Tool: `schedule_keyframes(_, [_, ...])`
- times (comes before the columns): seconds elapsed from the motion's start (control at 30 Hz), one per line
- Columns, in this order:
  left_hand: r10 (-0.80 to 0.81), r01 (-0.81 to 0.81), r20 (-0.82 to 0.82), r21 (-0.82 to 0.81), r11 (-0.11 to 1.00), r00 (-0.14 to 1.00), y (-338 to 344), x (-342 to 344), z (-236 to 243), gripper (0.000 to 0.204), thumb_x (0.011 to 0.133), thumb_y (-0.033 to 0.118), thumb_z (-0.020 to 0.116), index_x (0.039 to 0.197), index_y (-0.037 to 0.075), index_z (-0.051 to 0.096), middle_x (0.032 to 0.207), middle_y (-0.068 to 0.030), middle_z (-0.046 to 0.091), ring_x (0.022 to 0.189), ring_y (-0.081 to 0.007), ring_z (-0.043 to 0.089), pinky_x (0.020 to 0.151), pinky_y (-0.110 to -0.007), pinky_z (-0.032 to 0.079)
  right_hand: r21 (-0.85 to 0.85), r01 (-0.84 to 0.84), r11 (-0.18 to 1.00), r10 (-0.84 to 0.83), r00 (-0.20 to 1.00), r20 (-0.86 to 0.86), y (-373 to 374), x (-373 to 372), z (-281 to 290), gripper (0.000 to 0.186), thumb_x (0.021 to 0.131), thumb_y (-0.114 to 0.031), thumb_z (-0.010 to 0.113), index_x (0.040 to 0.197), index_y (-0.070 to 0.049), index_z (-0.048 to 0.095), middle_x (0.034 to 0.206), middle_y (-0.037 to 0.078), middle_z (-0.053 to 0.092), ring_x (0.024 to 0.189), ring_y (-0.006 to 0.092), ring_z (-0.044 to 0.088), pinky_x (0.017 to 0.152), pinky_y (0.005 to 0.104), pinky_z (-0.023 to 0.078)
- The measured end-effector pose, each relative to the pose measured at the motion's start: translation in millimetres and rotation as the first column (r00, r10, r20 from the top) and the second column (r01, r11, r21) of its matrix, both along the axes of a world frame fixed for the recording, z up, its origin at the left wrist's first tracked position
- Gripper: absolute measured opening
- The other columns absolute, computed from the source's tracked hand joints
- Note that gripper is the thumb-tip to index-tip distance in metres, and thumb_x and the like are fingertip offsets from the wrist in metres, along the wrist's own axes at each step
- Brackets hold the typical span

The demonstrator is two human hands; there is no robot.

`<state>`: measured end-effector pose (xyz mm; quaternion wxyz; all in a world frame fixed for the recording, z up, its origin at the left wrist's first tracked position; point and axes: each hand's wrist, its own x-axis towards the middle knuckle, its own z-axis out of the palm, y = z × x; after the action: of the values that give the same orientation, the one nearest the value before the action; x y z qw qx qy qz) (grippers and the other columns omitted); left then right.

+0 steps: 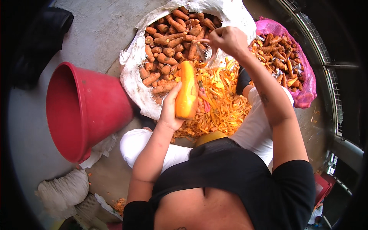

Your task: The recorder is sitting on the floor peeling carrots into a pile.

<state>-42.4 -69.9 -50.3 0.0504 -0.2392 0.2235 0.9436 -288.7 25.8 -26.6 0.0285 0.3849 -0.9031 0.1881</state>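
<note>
Red plastic comes first at the left: a large bucket lies tipped on the concrete floor, its open mouth facing left. Below it sits a crumpled pale sack. Just right of the bucket, a white woven sack stands open, filled with unpeeled, earth-stained carrots.

The left hand rises from the lower edge, its grip closed around the lower part of a peeled carrot. That carrot is bright orange and smooth, held nearly upright above the heap of orange peelings, in front of the white sack's rim. The peelings lie piled on the floor between the person's knees, which are covered in white cloth.

Farther right and higher, the right hand is raised over the white sack's edge. Its fingers are pinched shut on something thin; a peeler blade or a strip of peel, I cannot tell which.

At the far right, a pink mesh bag holds more carrots and scraps, beside a metal grille.
</note>
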Motion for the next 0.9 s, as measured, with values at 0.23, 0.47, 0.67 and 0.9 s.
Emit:
schedule_keyframes(0.23, [0.17,-0.177,0.079,0.087,0.98,0.982,-7,-19,-18,0.036,0.097,0.039,0.043,0.114,0.01,0.054,0.097,-0.007,0.063,0.077,-0.0189,0.065,0.066,-0.035,0.056,-0.31,-0.54,0.782,0.581,0.812,0.051,-10,70,7,0.021,0.07,-0.017,0.06,0.052,-0.008,0.057,0.047,0.006,0.049,0.047,0.0222,0.051,0.049,0.0368,0.043])
schedule_keyframes(0.47, [0.169,-0.167,-0.005,0.136,0.977,0.986,-4,-17,-19,0.038,0.097,0.039,0.042,0.111,0.006,0.055,0.093,-0.0069,0.065,0.079,-0.0187,0.066,0.069,-0.033,0.056,-0.33,-0.657,0.678,0.68,0.731,-0.058,-23,80,7,0.022,0.07,-0.011,0.062,0.051,-0.006,0.053,0.049,0.008,0.05,0.048,0.0253,0.051,0.05,0.0367,0.042])
schedule_keyframes(0.67, [0.159,-0.155,-0.028,0.098,0.983,0.987,-1,-9,-7,0.033,0.096,0.036,0.046,0.108,0.007,0.058,0.091,-0.0057,0.065,0.079,-0.0144,0.066,0.069,-0.03,0.056,-0.323,-0.488,0.811,0.558,0.811,0.176,-18,76,5,0.024,0.076,-0.013,0.059,0.054,-0.004,0.058,0.048,0.01,0.052,0.043,0.0221,0.053,0.046,0.0334,0.044])
schedule_keyframes(0.9, [0.069,-0.069,0.047,0.001,0.998,0.997,-3,-8,-19,0.031,0.093,0.034,0.05,0.109,0.007,0.054,0.09,-0.0069,0.063,0.073,-0.016,0.064,0.062,-0.032,0.054,-0.172,-0.309,0.935,0.344,0.909,0.236,-24,53,1,0.025,0.077,-0.019,0.058,0.058,-0.005,0.066,0.048,0.006,0.057,0.044,0.0179,0.058,0.048,0.0297,0.047])
